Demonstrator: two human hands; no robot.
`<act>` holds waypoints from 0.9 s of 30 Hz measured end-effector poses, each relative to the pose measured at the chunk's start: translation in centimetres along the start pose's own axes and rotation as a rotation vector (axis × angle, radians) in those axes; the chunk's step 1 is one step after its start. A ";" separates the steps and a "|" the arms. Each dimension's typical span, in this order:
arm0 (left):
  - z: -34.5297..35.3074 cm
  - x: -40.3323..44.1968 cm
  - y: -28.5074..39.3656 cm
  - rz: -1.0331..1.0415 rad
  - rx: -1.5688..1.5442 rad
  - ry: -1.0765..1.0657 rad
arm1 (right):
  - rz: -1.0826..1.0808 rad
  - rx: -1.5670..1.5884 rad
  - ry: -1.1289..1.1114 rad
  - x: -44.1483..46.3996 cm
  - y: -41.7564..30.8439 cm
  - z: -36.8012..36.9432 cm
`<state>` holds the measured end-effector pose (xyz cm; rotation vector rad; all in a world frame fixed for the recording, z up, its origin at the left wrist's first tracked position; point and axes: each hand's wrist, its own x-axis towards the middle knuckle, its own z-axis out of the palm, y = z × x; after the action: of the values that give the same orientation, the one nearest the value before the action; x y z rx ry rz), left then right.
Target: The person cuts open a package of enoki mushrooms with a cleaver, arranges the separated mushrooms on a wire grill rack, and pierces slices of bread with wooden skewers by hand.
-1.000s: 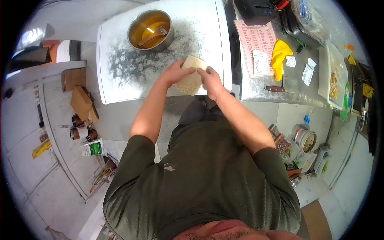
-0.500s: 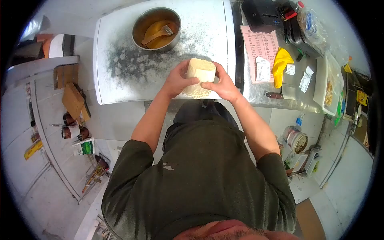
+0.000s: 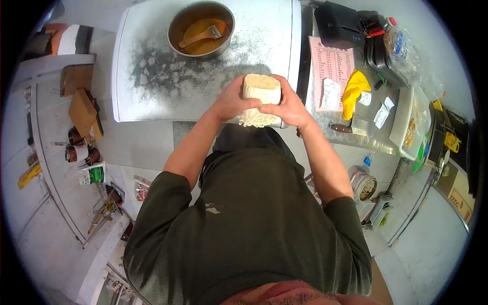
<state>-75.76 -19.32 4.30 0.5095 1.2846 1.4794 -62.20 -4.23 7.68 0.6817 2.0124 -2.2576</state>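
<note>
A thick, pale cream block [image 3: 262, 91] with a knobbly lower end is held at the front edge of the white worktop [image 3: 152, 101]. My left hand [image 3: 233, 99] grips its left side, thumb across the front. From the right, my right hand [image 3: 292, 104] wraps round it, the two thumb tips nearly meeting. The fingers behind the block are partly hidden. Beyond the hands, a metal pot [image 3: 230, 38] holds yellow-orange liquid and a wooden-handled brush [image 3: 201, 36].
On the metal counter [image 3: 376, 132] at right lie a pink printed sheet [image 3: 325, 58], a yellow cloth [image 3: 354, 94], paper slips, a cleaver [image 3: 356, 127] and a white tray [image 3: 399, 129]. A black device [image 3: 338, 25] stands behind. Cardboard boxes [image 3: 84, 114] are at left.
The block has turned from lying flatter to showing its thick end and side, and both hands have shifted right with it. The camera view has also shifted.
</note>
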 end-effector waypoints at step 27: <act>3.3 -0.3 0.0 0.017 -0.187 0.178 | -0.017 0.434 0.032 -2.0 0.5 -2.0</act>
<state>-72.86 -18.18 5.46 0.2711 1.2644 1.6695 -59.64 -2.89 7.73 0.7282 1.5481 -2.7379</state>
